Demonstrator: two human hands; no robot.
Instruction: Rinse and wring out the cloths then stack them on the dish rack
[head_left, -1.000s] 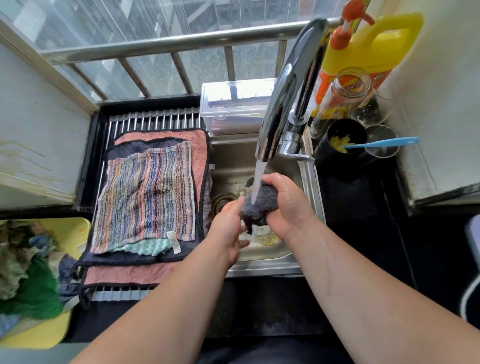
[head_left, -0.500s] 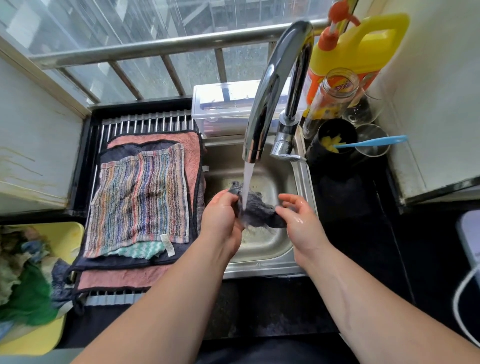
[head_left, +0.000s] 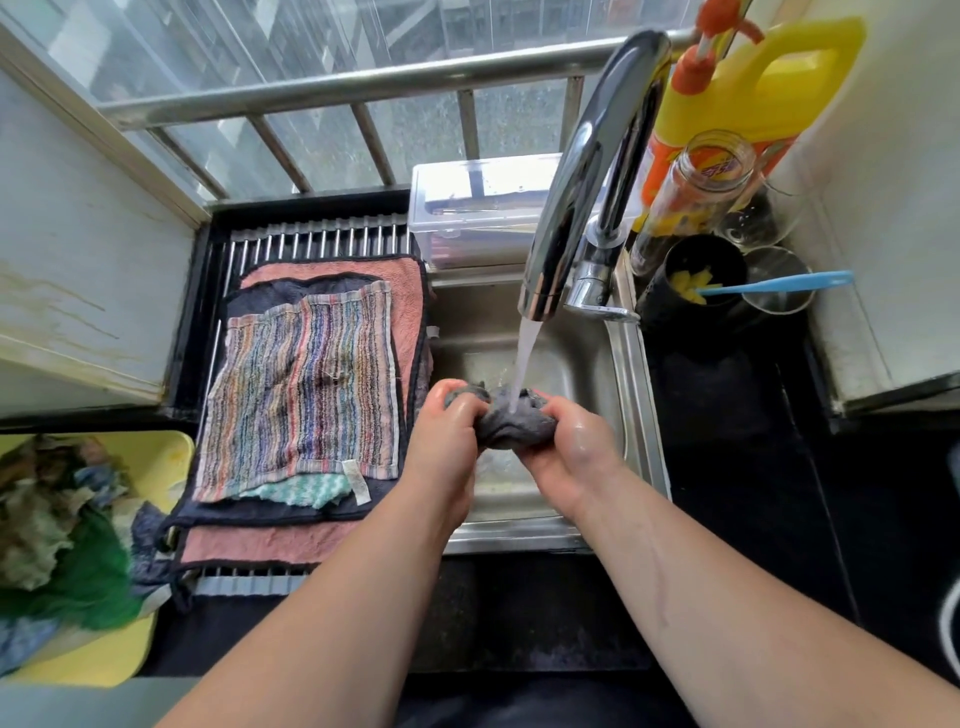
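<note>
I see a steel sink (head_left: 636, 415), its right rim just beside the right hand (head_left: 571, 447), its front rim under both wrists; a curved chrome faucet (head_left: 587, 171) arches over the sink's back, with open basin between spout and hands; the left hand (head_left: 447, 441) and the right hand each curl their fingers tight round one end of a bunched grey cloth (head_left: 511, 423), held above the sink's middle under the water stream (head_left: 524, 358); the cloth looks nubbly and soaked; left of the sink, a barred dish rack (head_left: 311, 236) carries a flat striped cloth (head_left: 301, 389) topmost; further left of the sink, a yellow basin (head_left: 156, 457) holds crumpled cloths (head_left: 52, 519).
</note>
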